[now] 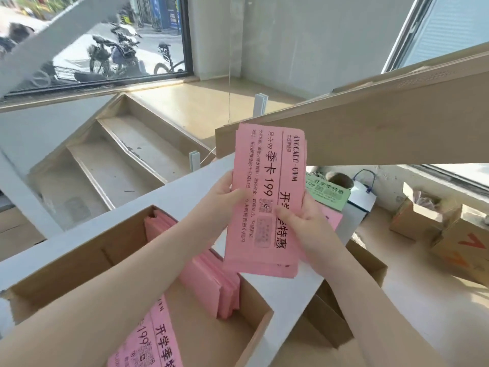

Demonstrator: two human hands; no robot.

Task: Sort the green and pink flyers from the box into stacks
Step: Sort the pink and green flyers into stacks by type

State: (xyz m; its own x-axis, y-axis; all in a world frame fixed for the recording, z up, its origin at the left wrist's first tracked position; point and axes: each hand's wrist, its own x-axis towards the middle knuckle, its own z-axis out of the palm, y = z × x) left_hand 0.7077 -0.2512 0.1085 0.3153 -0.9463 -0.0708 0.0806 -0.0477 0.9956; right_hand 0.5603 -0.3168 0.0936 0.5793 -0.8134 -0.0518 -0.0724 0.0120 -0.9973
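I hold a bundle of pink flyers [267, 197] upright over the open cardboard box [79, 260]. My left hand [225, 190] grips the bundle's left edge, and my right hand [301, 221] grips its right edge with the thumb across the print. Inside the box more pink flyers [211, 276] stand on edge along the right wall, and one printed pink flyer [153, 337] lies flat near the front. A green flyer stack [328, 193] lies on the ledge behind my right hand. The corner of a pink stack [332, 218] peeks out just below it.
A white ledge [164, 197] runs under the box, with a stairwell dropping away to the left. A white bag with a blue handle [361, 197] stands beside the green stack. Small cardboard boxes [444, 226] sit at the right. A wooden beam [370, 123] crosses overhead.
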